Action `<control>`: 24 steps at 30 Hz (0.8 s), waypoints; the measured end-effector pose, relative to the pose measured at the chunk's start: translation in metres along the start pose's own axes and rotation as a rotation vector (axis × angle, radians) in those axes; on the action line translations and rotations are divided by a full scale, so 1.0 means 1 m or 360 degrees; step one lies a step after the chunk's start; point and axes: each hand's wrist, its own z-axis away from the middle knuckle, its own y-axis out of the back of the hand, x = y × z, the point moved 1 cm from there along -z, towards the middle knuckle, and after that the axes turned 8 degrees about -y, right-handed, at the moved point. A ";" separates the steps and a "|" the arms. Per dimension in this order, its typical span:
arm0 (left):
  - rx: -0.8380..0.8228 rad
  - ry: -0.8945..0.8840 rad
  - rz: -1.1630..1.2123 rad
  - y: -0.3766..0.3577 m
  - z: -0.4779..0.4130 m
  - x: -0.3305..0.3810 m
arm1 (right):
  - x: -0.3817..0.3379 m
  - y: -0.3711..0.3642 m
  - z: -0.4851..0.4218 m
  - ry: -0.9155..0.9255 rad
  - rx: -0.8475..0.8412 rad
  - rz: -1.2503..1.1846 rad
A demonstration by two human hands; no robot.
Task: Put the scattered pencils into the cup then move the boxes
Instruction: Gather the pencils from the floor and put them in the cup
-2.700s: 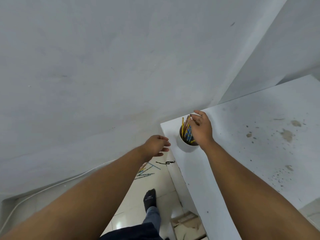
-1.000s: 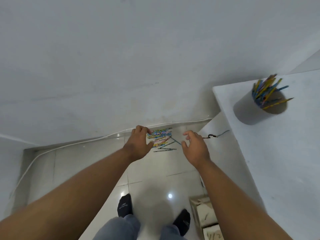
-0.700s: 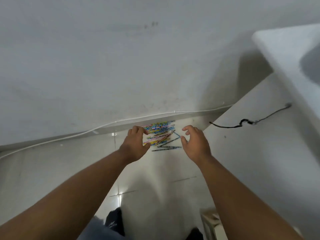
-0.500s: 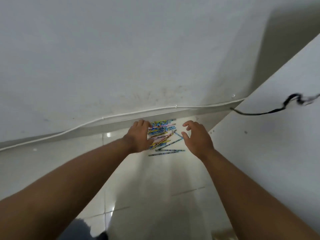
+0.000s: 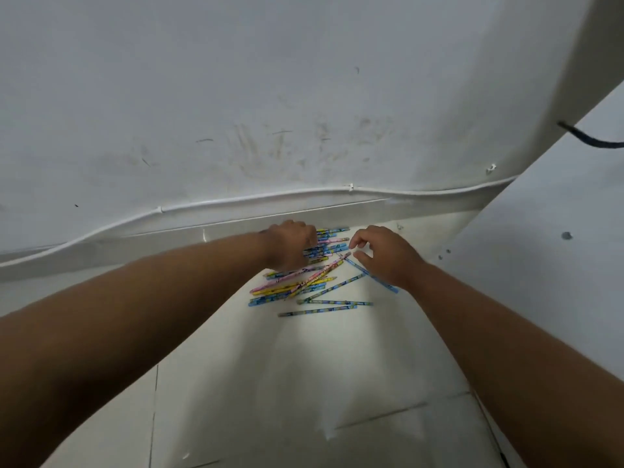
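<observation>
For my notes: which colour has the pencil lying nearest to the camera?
Mostly blue with yellow patches, the nearest pencil in the head view.

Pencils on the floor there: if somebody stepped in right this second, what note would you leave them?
Left hand: down on the pencil pile, grip not clear.
Right hand: open, fingers curled just above the pile.
Pencils lie loose on the floor tiles by the wall.
Cup and boxes: out of view.
Left: gather these pencils, put them in the cup, then move the boxes.
</observation>
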 end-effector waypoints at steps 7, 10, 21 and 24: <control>0.0174 -0.0114 0.0334 -0.068 0.006 -0.020 | 0.030 -0.058 0.022 0.0049 0.0062 -0.0116; 0.0137 -0.0139 0.0410 -0.073 0.022 -0.026 | 0.036 -0.071 0.045 0.0121 -0.0078 -0.0067; 0.0122 -0.0160 0.0077 -0.072 0.021 -0.007 | 0.003 -0.093 0.057 0.0099 -0.0305 0.0156; 0.0111 -0.0247 0.0186 -0.079 0.026 -0.003 | 0.002 -0.102 0.060 0.0124 -0.0339 0.0321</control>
